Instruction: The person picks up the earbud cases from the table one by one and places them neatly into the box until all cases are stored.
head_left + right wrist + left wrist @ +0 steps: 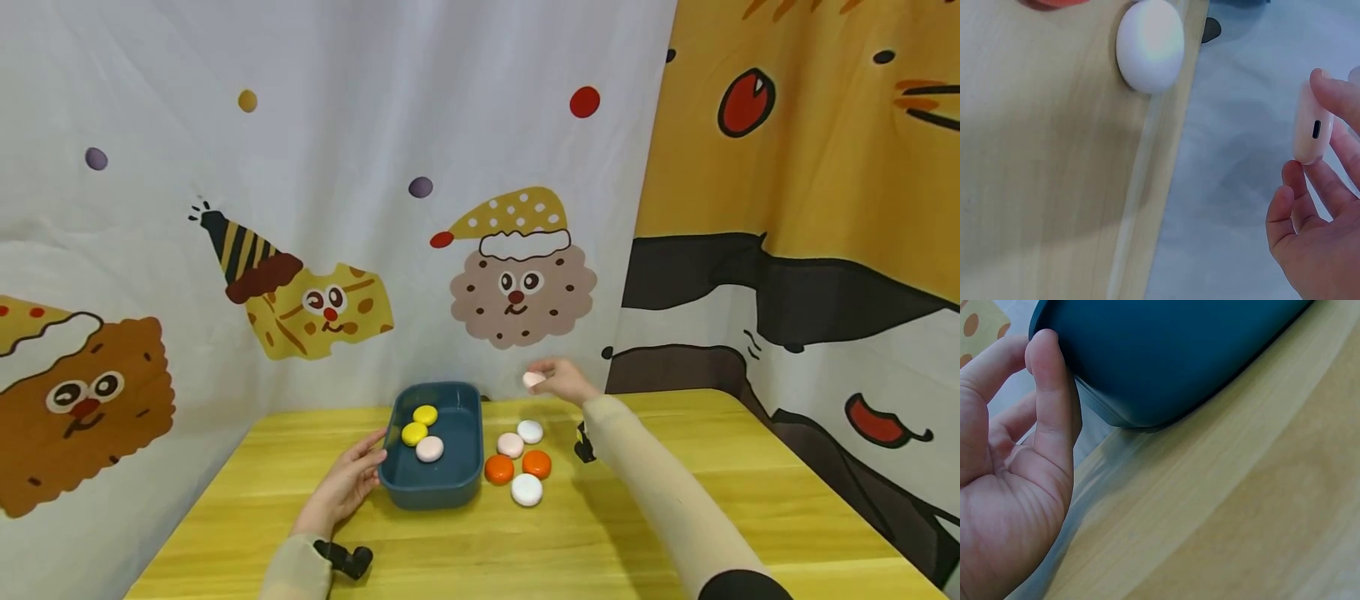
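Observation:
A pale pink rounded case with a small dark slot in its edge is pinched by my right hand. In the right wrist view, the thumb is at its top and fingertips are below. That hand is raised over the table's far edge. My left hand holds the left rim of a dark blue plastic bin, with thumb and finger at the rim in the left wrist view. Inside the bin lie two yellow round cases and a pink one.
Right of the bin, two orange cases, two white cases and a pink case lie grouped on the yellow wood-grain table. A printed curtain hangs behind the table's far edge.

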Motion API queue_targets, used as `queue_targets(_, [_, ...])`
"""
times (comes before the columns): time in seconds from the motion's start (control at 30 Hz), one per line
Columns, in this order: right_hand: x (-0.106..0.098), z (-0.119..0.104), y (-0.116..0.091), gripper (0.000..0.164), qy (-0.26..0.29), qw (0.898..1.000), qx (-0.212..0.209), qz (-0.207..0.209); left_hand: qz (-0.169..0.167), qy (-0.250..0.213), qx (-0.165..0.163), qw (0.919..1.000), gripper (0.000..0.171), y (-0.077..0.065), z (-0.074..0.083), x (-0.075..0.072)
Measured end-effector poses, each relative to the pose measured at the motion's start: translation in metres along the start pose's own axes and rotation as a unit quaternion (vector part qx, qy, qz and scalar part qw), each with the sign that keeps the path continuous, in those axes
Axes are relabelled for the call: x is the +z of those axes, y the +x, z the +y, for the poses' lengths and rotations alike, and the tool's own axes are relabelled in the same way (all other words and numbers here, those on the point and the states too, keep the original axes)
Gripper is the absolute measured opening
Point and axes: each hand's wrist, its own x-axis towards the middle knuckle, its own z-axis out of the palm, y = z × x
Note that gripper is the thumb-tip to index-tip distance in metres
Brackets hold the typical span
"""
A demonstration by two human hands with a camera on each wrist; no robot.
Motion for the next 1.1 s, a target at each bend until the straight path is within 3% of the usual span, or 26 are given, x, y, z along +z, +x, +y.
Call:
queue_targets(0.2, [0.002,-0.004,-0.005,0.044,0.0,1.0,-0.001,-0.008,0.0,-0.008,-0.001,1.0,0.066,-0.001,-0.005,-0.001])
queue_targets(0.47, [-0.003,-0.009,-0.016,0.042,0.003,0.999,-0.045,-0.026,-0.014,0.003,0.006,0.9999,0.066,-0.002,-0.006,-0.002])
queue_targets(0.7, [-0.002,-0.008,-0.012,0.04,0.003,1.0,-0.009,-0.014,0.007,0.009,-0.005,0.9999,0.068,-0.002,-0.003,-0.002])
queue_targets(1.1, [0.006,-0.011,-0.012,0.044,-0.005,1.0,-0.009,-0.011,0.0,0.005,-0.004,1.0,0.066,-0.001,-0.002,-0.001])
